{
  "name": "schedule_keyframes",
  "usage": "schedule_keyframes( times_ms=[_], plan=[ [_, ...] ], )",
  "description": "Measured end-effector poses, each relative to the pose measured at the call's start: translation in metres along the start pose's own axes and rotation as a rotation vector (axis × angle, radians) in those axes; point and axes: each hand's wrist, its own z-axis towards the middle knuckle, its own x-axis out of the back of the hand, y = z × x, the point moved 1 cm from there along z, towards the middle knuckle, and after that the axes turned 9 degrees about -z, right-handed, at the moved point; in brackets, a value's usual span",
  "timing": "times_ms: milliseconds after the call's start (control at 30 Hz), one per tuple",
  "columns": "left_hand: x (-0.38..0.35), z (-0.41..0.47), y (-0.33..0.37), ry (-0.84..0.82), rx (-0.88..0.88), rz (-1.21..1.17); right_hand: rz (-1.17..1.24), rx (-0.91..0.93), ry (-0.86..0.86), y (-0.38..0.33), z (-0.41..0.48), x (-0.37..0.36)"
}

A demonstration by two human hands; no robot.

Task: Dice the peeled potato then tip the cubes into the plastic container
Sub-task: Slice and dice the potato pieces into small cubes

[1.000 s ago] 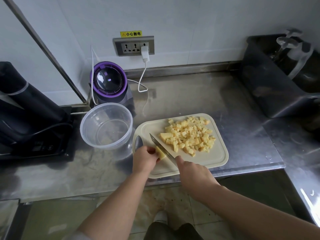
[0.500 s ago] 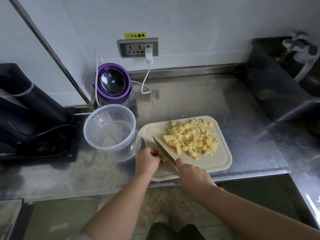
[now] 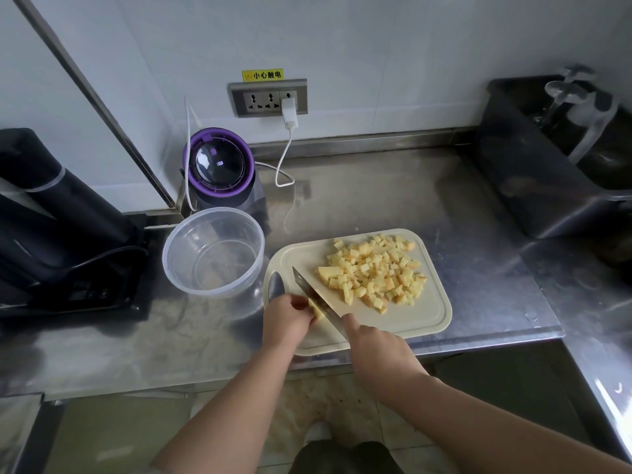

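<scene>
Nearest the camera, at the front edge of the steel surface (image 3: 376, 200), the left hand (image 3: 285, 319) curls its grip over the last potato piece (image 3: 317, 313), pinning it to the near-left corner of the cream cutting board (image 3: 420, 323). Just beside it, the right hand (image 3: 379, 354) has its grip closed round the knife (image 3: 313, 292), forefinger laid along the spine. The blade slants away to the left and is down on the piece beside the left fingertips. Farther up the board lies a heap of potato cubes (image 3: 372, 271), with 1 larger chunk at its left edge. Left of the board stands the clear plastic container (image 3: 212, 292). Behind it is a purple-lidded blender (image 3: 219, 165), then the wall socket (image 3: 268, 99) with a white plug in it. A dark tub (image 3: 533, 186) sits far right.
</scene>
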Motion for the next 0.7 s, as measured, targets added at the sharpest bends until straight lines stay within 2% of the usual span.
schedule_keyframes(
  times_ms=[533, 700],
  plan=[
    [0.0, 0.003, 0.002, 0.003, 0.029, -0.003, -0.017, -0.043, -0.063, -0.003, 0.01, -0.009],
    [0.001, 0.004, 0.0, -0.02, 0.01, -0.015, 0.082, -0.042, 0.021, 0.004, 0.007, 0.002]
  ],
)
